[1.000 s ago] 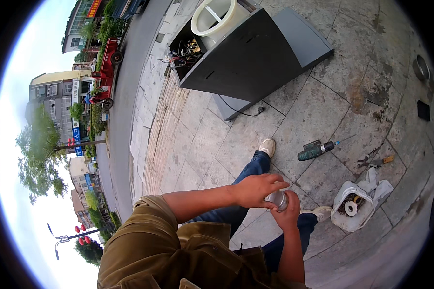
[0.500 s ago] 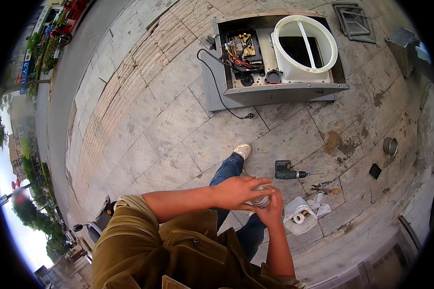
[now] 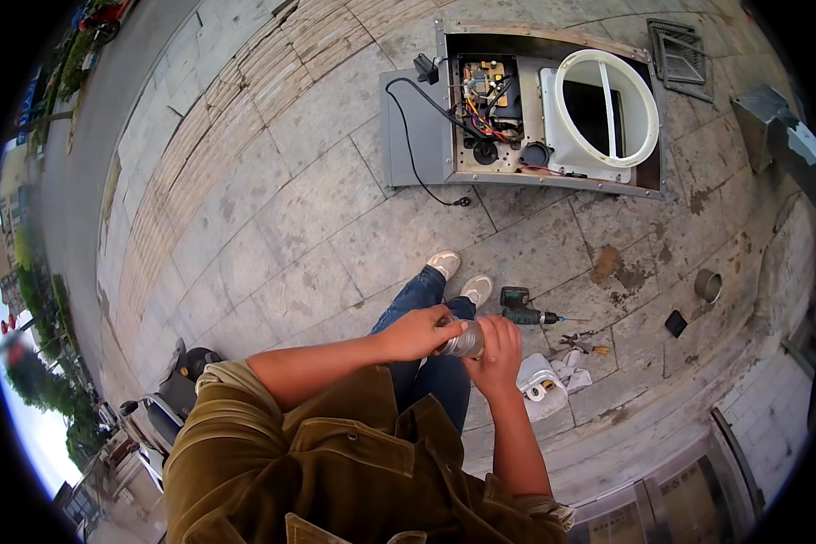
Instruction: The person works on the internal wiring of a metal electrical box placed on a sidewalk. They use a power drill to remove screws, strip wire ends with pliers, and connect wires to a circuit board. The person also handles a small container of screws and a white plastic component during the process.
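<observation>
Between my hands, in front of my waist, is a small clear jar tipped on its side. My left hand grips the jar's left end, with the thumb along its side. Around the other end curl the fingers of my right hand. Both palms hide the jar's ends, and I cannot make out its contents. On the pavement just beyond my right hand lies a dark green cordless drill with a long bit.
An opened metal appliance housing with wiring and a round white duct lies ahead; its power cord trails left. Pliers, a white tub, a rag, a dark flat square and a metal ring lie at right.
My hands have moved apart and slightly left. The jar, mostly covered by my left hand before, now shows sideways between them. Both my shoes now show, side by side.
</observation>
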### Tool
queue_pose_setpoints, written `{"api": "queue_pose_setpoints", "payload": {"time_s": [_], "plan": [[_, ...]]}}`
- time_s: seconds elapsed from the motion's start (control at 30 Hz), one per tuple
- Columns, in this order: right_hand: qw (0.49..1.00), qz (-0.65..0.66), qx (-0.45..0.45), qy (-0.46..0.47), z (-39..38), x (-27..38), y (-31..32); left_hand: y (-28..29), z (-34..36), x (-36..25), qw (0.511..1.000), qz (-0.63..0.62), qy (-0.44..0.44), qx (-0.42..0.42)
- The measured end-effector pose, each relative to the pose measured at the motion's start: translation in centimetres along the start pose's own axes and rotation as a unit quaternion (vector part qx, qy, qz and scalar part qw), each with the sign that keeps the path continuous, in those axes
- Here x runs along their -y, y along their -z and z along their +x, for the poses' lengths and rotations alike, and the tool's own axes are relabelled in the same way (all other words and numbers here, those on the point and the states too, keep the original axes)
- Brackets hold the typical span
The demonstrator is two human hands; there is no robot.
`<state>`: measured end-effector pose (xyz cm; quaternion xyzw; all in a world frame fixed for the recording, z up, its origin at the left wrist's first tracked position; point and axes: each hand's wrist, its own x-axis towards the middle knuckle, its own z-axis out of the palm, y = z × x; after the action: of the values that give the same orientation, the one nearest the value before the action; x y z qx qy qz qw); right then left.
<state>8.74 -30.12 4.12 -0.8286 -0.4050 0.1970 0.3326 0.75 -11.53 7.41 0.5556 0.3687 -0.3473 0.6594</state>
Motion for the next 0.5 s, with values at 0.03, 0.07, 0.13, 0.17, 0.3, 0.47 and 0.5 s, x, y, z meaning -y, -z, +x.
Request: {"api": "queue_pose_setpoints", "payload": {"time_s": [0.03,0.07,0.13,0.17,0.3,0.47,0.5], "plan": [[1.0,-0.007,-0.002,-0.005,0.1,-0.6,0.1,0.4,0.0,0.5,0.988,-0.136,0.063,0.041],[1.0,-0.016,-0.008,-0.011,0.3,-1.1,0.5,1.3,0.0,1.3,0.953,-0.265,0.123,0.083],[0.999,0.026,-0.027,-0.037,0.6,-1.6,1.6,2.7,-0.9,2.2,0.866,-0.449,0.125,0.178],[0.997,0.046,-0.038,-0.052,0.8,-1.6,2.1,2.3,-1.2,1.9,0.897,-0.419,0.081,0.115],[0.989,0.118,-0.03,-0.085,0.7,-0.6,5.3,1.1,-1.4,-1.2,0.939,-0.315,-0.137,-0.022],[0.971,0.164,0.094,-0.149,2.7,2.4,10.4,-3.1,1.8,-6.5,0.883,-0.387,-0.265,0.029],[0.959,0.174,0.149,-0.166,3.4,2.9,11.2,-3.6,2.2,-7.1,0.875,-0.396,-0.272,0.062]]}}
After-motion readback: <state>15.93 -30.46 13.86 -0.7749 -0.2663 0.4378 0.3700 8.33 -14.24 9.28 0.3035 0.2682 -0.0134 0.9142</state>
